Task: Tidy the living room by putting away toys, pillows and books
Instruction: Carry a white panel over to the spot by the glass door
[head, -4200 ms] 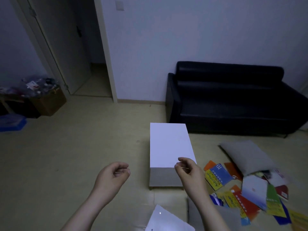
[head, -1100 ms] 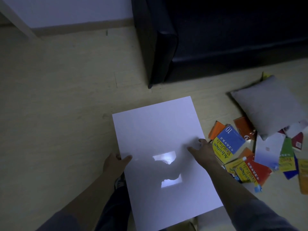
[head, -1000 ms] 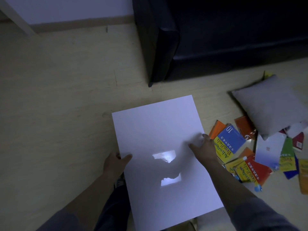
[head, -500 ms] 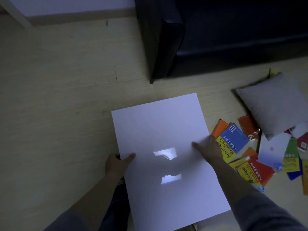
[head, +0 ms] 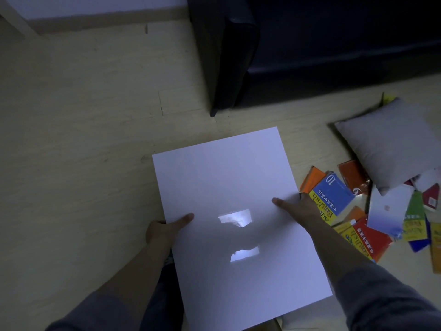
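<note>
A low white table [head: 222, 177] with a glossy top fills the middle of the head view. My left hand [head: 164, 231] grips its left edge, thumb on top. My right hand [head: 297, 206] grips the right edge, thumb lying on the top and fingers curled over the side. To the right, several colourful books lie scattered on the floor, among them a blue one marked 10 [head: 333, 193] and a red one [head: 370, 237]. A grey pillow [head: 391, 142] lies on the floor beyond them, partly over some books.
A black sofa [head: 322, 39] stands at the back right, its left armrest close to the table's far corner. Pale wooden floor [head: 78, 130] stretches to the left. A white wall with a skirting board [head: 100, 19] runs along the top left.
Since a few seconds ago I have come up to the white table and both hands have taken hold of its sides. In the last second the table has shifted slightly; my right hand slid to the edge.
</note>
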